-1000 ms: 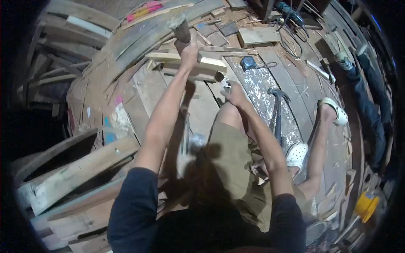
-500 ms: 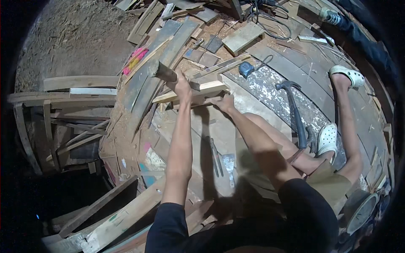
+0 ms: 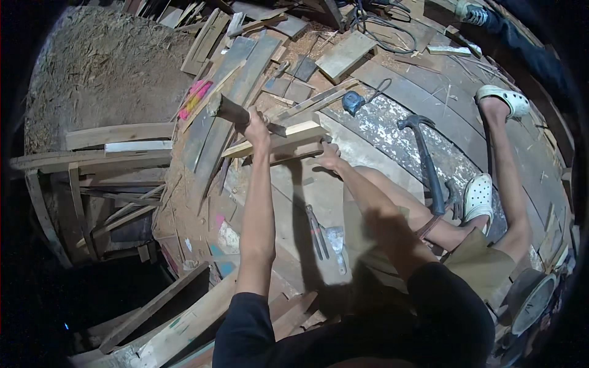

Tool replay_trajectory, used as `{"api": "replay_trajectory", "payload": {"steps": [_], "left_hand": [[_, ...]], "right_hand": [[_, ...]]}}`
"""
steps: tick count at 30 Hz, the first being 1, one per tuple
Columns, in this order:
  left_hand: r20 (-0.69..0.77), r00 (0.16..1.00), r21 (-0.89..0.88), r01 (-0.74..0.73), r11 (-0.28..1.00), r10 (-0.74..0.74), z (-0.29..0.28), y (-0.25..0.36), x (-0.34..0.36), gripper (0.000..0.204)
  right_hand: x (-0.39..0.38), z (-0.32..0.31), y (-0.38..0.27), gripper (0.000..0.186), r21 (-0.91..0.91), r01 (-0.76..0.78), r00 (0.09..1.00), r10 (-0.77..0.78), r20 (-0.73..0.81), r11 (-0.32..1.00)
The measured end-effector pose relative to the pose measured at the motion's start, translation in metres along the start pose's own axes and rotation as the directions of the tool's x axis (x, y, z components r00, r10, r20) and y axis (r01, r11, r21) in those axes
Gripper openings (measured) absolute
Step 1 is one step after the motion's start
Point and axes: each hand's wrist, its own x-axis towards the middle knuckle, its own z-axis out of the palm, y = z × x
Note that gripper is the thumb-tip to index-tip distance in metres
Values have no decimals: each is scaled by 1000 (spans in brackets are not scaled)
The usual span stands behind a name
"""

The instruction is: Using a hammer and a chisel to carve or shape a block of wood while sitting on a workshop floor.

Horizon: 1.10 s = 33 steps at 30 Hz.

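Observation:
My left hand (image 3: pixel 256 129) grips a thick, dark wooden-handled tool (image 3: pixel 227 109), tilted, with a dark narrower part reaching past my fist over a pale wooden batten (image 3: pixel 294 132). My right hand (image 3: pixel 330 158) is closed on the lower board (image 3: pixel 297 151) of that wooden piece, near its right end. Below the hands lie pliers (image 3: pixel 316 230) and a putty knife (image 3: pixel 337 248). To the right are a claw hammer (image 3: pixel 428 168) and a blue tape measure (image 3: pixel 352 102).
My legs in white clogs (image 3: pixel 478 202) stretch to the right. Another person's jeans leg (image 3: pixel 515 46) is at top right. Wood offcuts (image 3: pixel 343 56), black cables (image 3: pixel 386 34) and planks cover the floor. A dark gap (image 3: pixel 116 294) with framing timbers (image 3: pixel 123 132) lies on the left.
My view has swung, shifting the scene. My left hand and its tool have lowered and tilted leftward; my right hand stays at the wooden piece's right end.

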Motion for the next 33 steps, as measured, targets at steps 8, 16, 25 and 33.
{"api": "replay_trajectory", "payload": {"steps": [8,16,25,33], "left_hand": [[69,996,-116,58,992,-50,2,9,-8,30],[-59,993,8,103,995,-103,-22,12,-14,17],[-184,944,-29,273,962,-274,-26,3,-14,17],[-67,962,361,272,892,-266,-53,-12,-16,44]], "right_hand": [[-7,-13,-1,124,43,13,996,-17,93,999],[-27,-18,-7,119,53,86,973,-96,212,995],[-27,6,12,96,-144,69,963,-104,-247,987],[-71,-18,13,61,292,473,878,-416,-237,832]]}}
